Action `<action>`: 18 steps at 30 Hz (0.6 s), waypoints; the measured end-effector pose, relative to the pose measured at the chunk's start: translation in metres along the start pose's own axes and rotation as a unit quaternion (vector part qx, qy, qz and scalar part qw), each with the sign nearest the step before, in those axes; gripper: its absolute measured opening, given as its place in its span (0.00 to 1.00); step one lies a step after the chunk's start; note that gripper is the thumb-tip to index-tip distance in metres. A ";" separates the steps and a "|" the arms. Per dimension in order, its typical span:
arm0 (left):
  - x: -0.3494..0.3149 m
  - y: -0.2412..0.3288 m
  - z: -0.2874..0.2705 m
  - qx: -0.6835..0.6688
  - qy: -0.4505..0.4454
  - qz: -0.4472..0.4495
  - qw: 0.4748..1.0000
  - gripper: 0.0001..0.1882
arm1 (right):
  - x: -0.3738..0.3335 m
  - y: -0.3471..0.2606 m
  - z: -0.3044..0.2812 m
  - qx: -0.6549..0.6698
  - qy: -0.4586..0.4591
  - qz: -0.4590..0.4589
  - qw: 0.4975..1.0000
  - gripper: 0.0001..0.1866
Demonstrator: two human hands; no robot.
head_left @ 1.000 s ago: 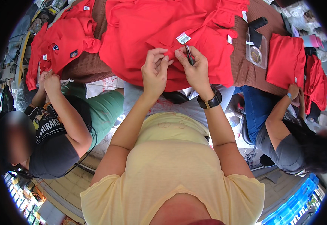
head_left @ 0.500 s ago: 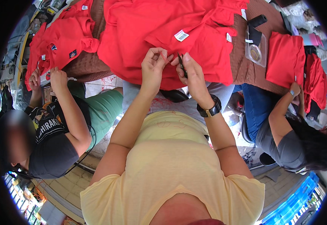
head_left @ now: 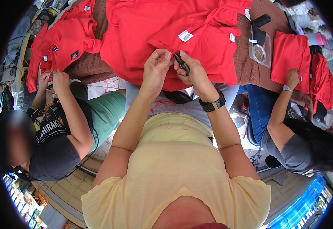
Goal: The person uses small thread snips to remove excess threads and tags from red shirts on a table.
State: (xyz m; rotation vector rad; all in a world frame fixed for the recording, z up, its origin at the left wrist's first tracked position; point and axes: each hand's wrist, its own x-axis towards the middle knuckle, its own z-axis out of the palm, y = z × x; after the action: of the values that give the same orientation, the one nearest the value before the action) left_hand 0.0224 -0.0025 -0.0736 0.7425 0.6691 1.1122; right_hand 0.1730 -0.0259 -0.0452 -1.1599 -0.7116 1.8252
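A large red garment [head_left: 136, 42] lies heaped on the table in front of me and hangs over its near edge. My left hand [head_left: 157, 70] is closed at its folds, thumb and forefinger pinching what appears to be a bit of the red fabric. Right beside those fingertips, my right hand [head_left: 197, 74] grips small black thread snips [head_left: 182, 63], blades pointing up and left. Whether the blades touch a thread is too small to tell. A white barcode sticker [head_left: 185, 36] sits on the cloth just beyond both hands.
A brown quilted cover [head_left: 256, 76] drapes the table. At right are a clear plastic box [head_left: 260, 53], a black cone [head_left: 264, 20] and a folded red garment [head_left: 288, 57]. Co-workers sit close on both sides, handling red garments [head_left: 69, 40]. Loose red threads lie on my lap.
My right hand has shifted slightly, turning the snips so their blades tilt further left toward my left fingertips. The co-worker at right has moved a hand up onto the folded red garment.
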 end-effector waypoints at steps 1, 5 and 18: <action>0.000 0.000 0.000 -0.002 0.001 0.001 1.000 0.07 | 0.000 0.000 -0.001 -0.004 0.004 0.001 1.000 0.26; 0.003 -0.007 -0.004 -0.002 0.027 0.020 0.999 0.07 | 0.001 -0.001 -0.004 0.003 -0.007 0.024 1.000 0.25; 0.001 -0.002 -0.004 0.021 0.002 0.028 0.999 0.06 | 0.003 -0.003 -0.003 0.005 -0.023 0.025 0.999 0.24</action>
State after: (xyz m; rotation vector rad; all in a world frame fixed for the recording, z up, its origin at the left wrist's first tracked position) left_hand 0.0202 -0.0016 -0.0774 0.8002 0.6808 1.1539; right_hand 0.1765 -0.0215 -0.0452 -1.1415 -0.7051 1.9009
